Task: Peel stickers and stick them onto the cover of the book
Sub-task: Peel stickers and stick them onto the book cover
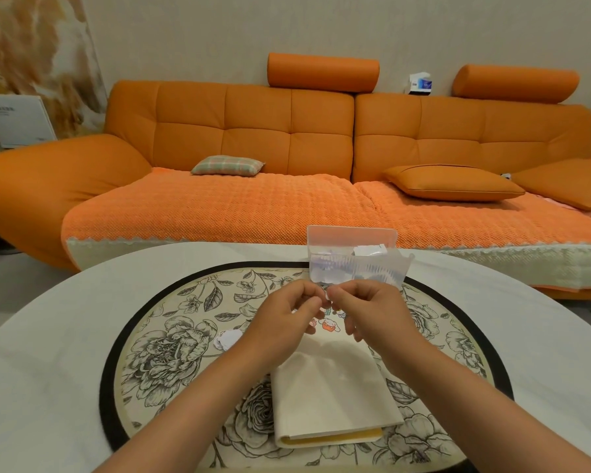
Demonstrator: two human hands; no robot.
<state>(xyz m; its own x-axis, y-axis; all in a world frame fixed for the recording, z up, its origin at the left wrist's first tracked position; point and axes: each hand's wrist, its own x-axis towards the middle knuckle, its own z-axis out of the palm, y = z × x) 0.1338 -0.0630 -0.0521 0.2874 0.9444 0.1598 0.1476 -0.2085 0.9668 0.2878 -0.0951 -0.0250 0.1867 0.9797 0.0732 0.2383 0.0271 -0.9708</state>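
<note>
Your left hand (284, 319) and right hand (372, 310) meet fingertip to fingertip, each pinching the same small white paper sticker (327, 296) between thumb and forefinger. Your other fingers are curled loosely underneath and both wrists are raised off the table, so the sticker hangs in the air above the far end of the book. The cream, cloth-textured rectangular book (331, 390) lies closed and flat just below your hands, between your forearms, and its near edge shows a yellow band. On the far part of its cover, partly hidden by your fingers, sit a few small colourful cartoon stickers (329, 325). Just beside your left hand, a little heap of white paper scraps (227, 337) rests on the mat. The book and scraps lie on a round mat printed with grey-black flowers and edged in black (171, 336), which covers the middle of the smooth white oval table (48, 336). Just beyond your hands, a clear ribbed plastic box (355, 264) stands on the mat's far edge with its lid tipped up and bits of white paper inside. Behind the table runs a tufted orange leather sofa (253, 131) whose seat is covered in nubbly orange fabric. On it lie a small plaid cushion (227, 165) and a flat orange cushion (454, 182).
</note>
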